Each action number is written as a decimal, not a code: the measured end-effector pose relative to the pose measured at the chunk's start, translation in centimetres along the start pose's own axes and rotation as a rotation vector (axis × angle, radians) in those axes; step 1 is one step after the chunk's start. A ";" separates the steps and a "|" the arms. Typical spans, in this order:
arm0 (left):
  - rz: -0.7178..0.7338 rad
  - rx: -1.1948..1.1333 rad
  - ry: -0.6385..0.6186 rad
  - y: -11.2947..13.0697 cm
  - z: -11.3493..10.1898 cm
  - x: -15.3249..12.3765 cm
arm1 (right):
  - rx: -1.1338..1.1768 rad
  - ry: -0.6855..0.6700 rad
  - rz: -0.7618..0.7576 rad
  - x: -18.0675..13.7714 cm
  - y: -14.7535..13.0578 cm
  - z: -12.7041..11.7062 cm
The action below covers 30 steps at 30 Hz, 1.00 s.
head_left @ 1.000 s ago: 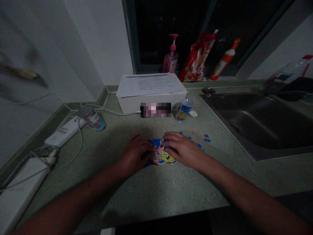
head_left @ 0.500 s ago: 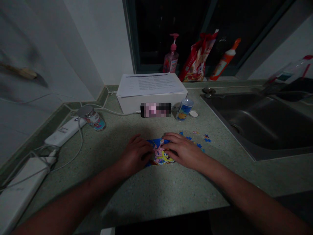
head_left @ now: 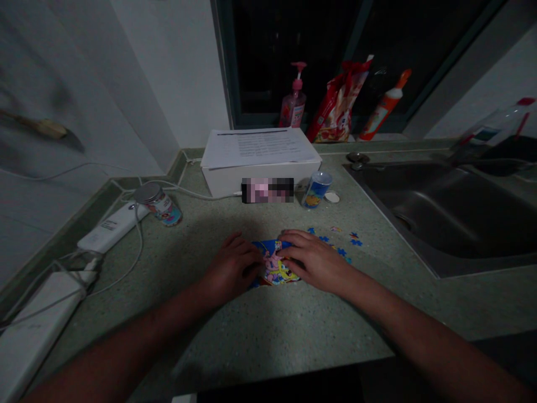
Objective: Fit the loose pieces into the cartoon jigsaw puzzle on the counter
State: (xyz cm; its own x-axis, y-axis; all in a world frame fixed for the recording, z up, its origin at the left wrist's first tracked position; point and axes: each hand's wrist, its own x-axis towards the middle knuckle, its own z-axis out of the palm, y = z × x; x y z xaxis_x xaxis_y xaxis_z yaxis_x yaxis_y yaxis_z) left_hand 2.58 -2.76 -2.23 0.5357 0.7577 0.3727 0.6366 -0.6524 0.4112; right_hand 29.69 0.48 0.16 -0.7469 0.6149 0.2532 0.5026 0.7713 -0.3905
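A partly covered jigsaw puzzle (head_left: 274,263) with bright cartoon figures on blue lies flat on the counter between my hands. My left hand (head_left: 237,260) is curled over its left edge, fingertips and thumb closed against it. From the other side, my right hand (head_left: 314,260) rests across the upper right part, its fingers spread and the thumb side near the yellow figure. Both palms hide the puzzle's side edges. Just beyond my right hand lie several loose puzzle pieces (head_left: 342,252), mostly blue.
Behind the puzzle stand a blue can (head_left: 317,190), its white lid (head_left: 332,197), a blurred-out phone (head_left: 267,190) and a white box (head_left: 260,168). A jar (head_left: 158,206) and a cabled power strip (head_left: 111,226) are on the left. The sink (head_left: 457,212) occupies the right.
Both hands stay in nearly the same place on the puzzle. The whole view has shifted slightly; nothing is visibly picked up or let go.
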 end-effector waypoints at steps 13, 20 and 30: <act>-0.007 0.000 0.013 0.0 0.2 -0.1 | -0.011 -0.011 -0.001 0.1 -0.1 -0.2; 0.008 -0.003 0.009 -0.1 0.1 -0.2 | -0.023 -0.027 0.003 0.1 -0.1 -0.2; 0.010 0.006 0.008 -0.2 0.2 -0.2 | -0.027 -0.015 -0.001 0.1 -0.1 -0.2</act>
State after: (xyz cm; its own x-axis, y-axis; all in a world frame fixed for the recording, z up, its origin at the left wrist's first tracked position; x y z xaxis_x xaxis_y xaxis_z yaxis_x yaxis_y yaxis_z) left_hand 2.46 -2.80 -2.61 0.5379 0.7507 0.3836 0.6346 -0.6601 0.4020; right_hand 29.65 0.50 0.39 -0.7533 0.6122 0.2404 0.5135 0.7758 -0.3666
